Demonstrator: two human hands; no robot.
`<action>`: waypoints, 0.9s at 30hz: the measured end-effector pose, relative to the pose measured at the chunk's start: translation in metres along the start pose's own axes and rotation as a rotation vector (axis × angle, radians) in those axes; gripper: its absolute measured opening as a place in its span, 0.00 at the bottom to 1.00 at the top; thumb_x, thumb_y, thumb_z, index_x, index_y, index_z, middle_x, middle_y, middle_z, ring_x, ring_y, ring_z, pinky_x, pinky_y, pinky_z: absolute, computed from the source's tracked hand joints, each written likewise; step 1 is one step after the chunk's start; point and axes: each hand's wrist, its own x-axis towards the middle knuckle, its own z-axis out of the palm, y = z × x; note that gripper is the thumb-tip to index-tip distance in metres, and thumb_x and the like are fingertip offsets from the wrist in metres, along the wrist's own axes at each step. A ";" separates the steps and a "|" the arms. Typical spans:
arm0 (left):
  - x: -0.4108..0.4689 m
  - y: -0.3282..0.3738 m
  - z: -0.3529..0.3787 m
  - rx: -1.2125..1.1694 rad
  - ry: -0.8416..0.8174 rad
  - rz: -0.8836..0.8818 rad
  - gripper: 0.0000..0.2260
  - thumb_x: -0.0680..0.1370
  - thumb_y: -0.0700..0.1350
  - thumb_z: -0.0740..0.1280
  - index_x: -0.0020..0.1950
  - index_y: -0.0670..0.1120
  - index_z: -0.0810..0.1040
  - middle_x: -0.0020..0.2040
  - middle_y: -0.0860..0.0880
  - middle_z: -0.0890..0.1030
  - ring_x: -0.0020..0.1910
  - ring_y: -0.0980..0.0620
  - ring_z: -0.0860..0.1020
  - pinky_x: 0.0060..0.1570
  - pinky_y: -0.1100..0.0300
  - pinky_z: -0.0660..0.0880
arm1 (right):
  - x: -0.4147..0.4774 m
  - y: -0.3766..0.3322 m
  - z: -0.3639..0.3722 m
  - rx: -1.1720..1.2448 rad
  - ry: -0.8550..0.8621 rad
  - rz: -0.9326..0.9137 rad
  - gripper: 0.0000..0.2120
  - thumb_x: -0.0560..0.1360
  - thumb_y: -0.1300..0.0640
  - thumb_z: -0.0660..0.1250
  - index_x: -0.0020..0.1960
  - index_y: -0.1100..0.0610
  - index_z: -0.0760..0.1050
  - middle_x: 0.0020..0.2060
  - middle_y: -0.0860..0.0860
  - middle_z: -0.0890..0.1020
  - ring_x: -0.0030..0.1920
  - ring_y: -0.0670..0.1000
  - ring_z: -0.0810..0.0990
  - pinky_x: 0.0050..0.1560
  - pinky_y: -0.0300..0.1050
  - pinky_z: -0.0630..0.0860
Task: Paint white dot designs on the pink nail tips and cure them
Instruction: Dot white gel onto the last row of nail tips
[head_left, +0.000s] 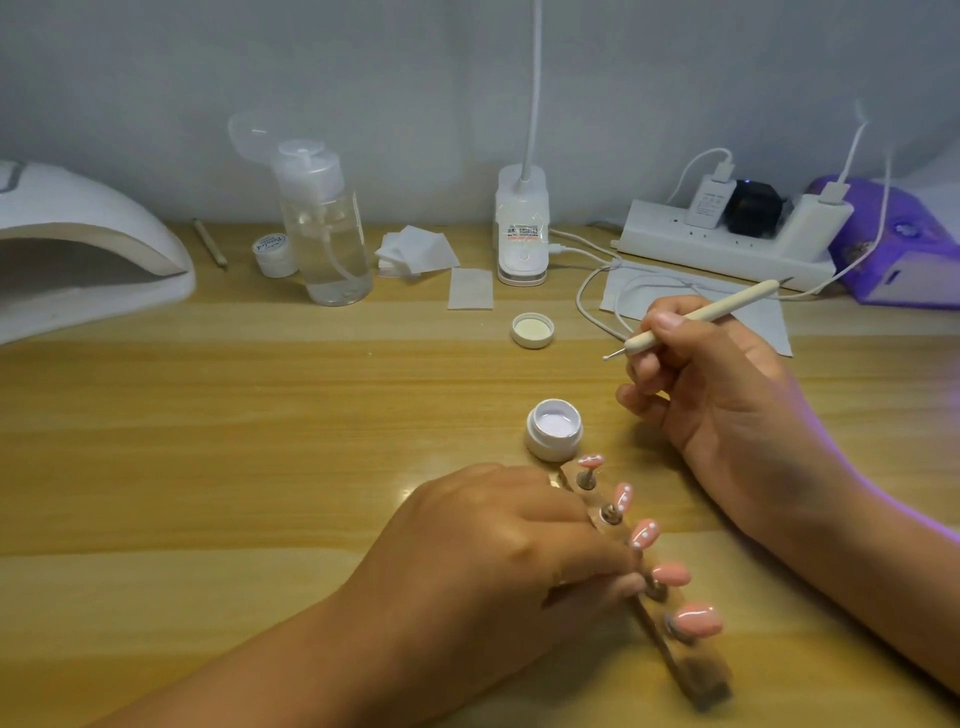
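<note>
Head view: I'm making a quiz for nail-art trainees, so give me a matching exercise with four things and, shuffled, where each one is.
Things:
1. dotting tool
2. paint pot
3. lid
4. curing lamp

Places:
A. at the left edge of the table
B. held in the right hand
C. just beyond the nail stand
D. in front of the desk lamp

Pairs: 1-B, 2-C, 3-D, 4-A

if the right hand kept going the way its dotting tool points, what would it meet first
Probably the bare wooden table: the dotting tool in the right hand aims left, between the loose lid and the open jar. Tip height is unclear.
</note>
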 end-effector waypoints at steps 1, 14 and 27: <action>-0.001 0.002 0.001 0.005 -0.004 0.015 0.07 0.76 0.52 0.67 0.47 0.56 0.86 0.32 0.55 0.76 0.33 0.55 0.67 0.35 0.67 0.64 | 0.000 0.000 0.000 0.001 -0.002 -0.005 0.05 0.72 0.55 0.66 0.38 0.50 0.77 0.31 0.47 0.78 0.31 0.42 0.75 0.35 0.37 0.77; -0.002 0.014 0.006 0.057 0.011 0.067 0.08 0.77 0.51 0.67 0.44 0.57 0.86 0.32 0.56 0.79 0.30 0.54 0.70 0.32 0.65 0.67 | -0.010 0.003 0.005 -0.645 -0.153 -0.310 0.05 0.76 0.55 0.67 0.45 0.56 0.75 0.37 0.47 0.78 0.39 0.47 0.76 0.41 0.35 0.72; 0.001 -0.017 -0.009 -1.040 0.197 -0.693 0.10 0.63 0.55 0.74 0.38 0.52 0.81 0.33 0.50 0.71 0.41 0.54 0.75 0.40 0.65 0.69 | -0.011 0.008 0.004 -0.894 -0.240 -0.363 0.04 0.76 0.50 0.66 0.46 0.49 0.75 0.40 0.46 0.77 0.39 0.51 0.73 0.39 0.43 0.73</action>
